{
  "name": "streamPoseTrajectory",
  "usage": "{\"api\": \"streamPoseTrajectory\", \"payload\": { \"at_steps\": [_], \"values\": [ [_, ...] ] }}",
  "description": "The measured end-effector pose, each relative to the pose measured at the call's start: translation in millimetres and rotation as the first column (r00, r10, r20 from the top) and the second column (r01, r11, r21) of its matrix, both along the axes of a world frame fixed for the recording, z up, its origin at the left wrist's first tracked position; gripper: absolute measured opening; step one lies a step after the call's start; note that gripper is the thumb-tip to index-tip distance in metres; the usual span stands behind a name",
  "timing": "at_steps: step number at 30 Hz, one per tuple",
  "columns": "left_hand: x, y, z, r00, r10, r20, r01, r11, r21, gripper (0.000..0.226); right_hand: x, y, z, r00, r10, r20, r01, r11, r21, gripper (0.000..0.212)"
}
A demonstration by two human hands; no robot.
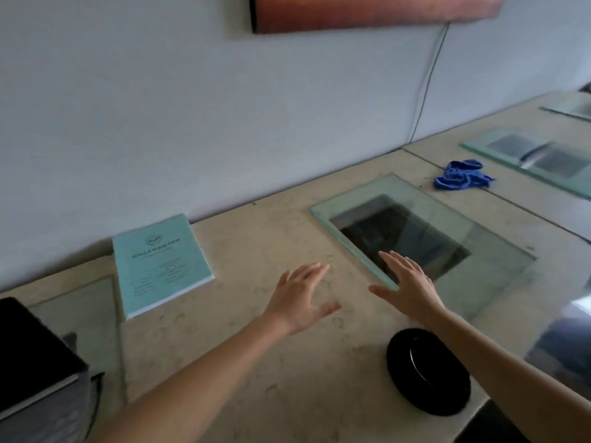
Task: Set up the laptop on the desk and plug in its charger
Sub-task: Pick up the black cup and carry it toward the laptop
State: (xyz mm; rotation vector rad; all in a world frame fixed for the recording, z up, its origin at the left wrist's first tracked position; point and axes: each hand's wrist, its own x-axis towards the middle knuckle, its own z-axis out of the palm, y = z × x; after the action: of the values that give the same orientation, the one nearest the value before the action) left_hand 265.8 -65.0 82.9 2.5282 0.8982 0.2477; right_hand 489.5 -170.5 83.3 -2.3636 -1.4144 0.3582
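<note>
1. Over the bare stone desk (256, 362), both hands are spread flat and hold nothing: the left hand (300, 298) hovers above the stone, the right hand (409, 282) above the near corner of a glass pane (479, 225) set over a dark opening
2. At the far left edge sits a dark flat slab (28, 353) on a grey bag (48, 417); this is probably the laptop, though only part of it shows, so I cannot be sure
3. No charger or socket is visible; a thin cable (428, 81) runs down the wall, and its lower end is out of sight
4. A teal booklet (160, 266), a black round dish (428, 372) and a blue cloth (460, 177) lie well apart on the desk
5. The laptop should handle as stiff, fairly heavy and smooth, with a fragile screen: grip both long edges with the lid closed, and set it on the stone, not on the glass
</note>
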Motion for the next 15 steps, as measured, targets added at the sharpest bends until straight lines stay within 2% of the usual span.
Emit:
{"api": "streamPoseTrajectory", "payload": {
  "at_steps": [3,6,9,11,13,15],
  "values": [
    [41.0,-30.7,-20.9,0.993,-0.11,-0.052,0.103,0.987,-0.122,0.085,32.4,-55.5,-18.3,0.991,-0.124,-0.051,0.123,0.992,-0.024,0.084],
    [75.7,-56.1,-41.0,0.978,-0.171,-0.119,0.13,0.949,-0.289,0.086,52.2,-104.0,-40.7,0.957,-0.254,-0.142,0.248,0.967,-0.059,0.08],
    [105.2,-77.3,-61.9,0.973,-0.162,-0.167,0.058,0.864,-0.5,0.085,58.8,-144.3,-67.8,0.884,-0.374,-0.281,0.356,0.927,-0.116,0.078],
    [124.2,-87.8,-75.6,0.983,-0.09,-0.157,-0.035,0.755,-0.655,0.083,60.8,-163.9,-87.0,0.814,-0.444,-0.376,0.405,0.896,-0.182,0.079],
    [134.8,-91.1,-87.4,0.986,-0.007,-0.164,-0.119,0.658,-0.744,0.08,58.8,-173.2,-100.1,0.738,-0.483,-0.471,0.426,0.875,-0.23,0.079],
    [140.4,-90.5,-98.4,0.981,0.042,-0.187,-0.174,0.606,-0.776,0.079,56.0,-176.4,-108.0,0.635,-0.511,-0.58,0.471,0.851,-0.233,0.075]
  ]
}}
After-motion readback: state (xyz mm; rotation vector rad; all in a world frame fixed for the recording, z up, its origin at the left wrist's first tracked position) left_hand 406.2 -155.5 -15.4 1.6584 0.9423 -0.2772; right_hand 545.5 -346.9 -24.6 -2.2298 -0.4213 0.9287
